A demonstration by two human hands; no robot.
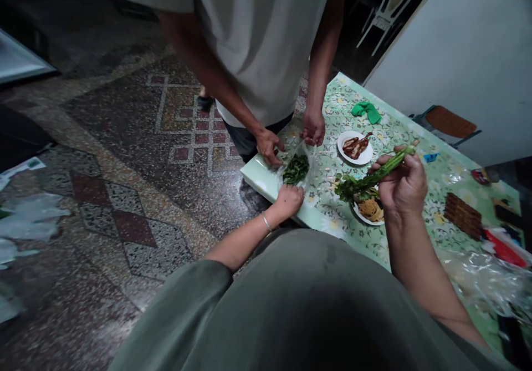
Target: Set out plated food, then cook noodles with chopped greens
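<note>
"What is in the right hand (405, 185)?"

"A bunch of greens (386, 170), its fingers wrapped round the smooth, ribbed stalks. The frilly leaf end points left, over the lower plate (371, 224)."

"And the left hand (291, 200)?"

"Fingers curled in, at the near edge of the bag (310, 163). Whether they pinch the film, I cannot tell."

"What is the bag like?"

"Thin, clear, crinkled plastic, standing open near the corner of the surface (320, 211). Dark, limp leaves (296, 169) fill it. A co-worker's hands (313, 127) are at its far side, one at the rim, the other just beside it."

"And the plates?"

"Both white. The upper plate (366, 157) is round and carries glossy, browned meat (354, 147). The lower one, partly hidden by the greens, holds tan, rough-looking food (369, 210)."

"What covers the surface?"

"A pale green sheet with flowers and curling vines, slightly shiny. Further off lie a crumpled green cloth (366, 112), a brown ridged mat (463, 216) and a glossy heap of clear plastic (486, 277)."
</note>
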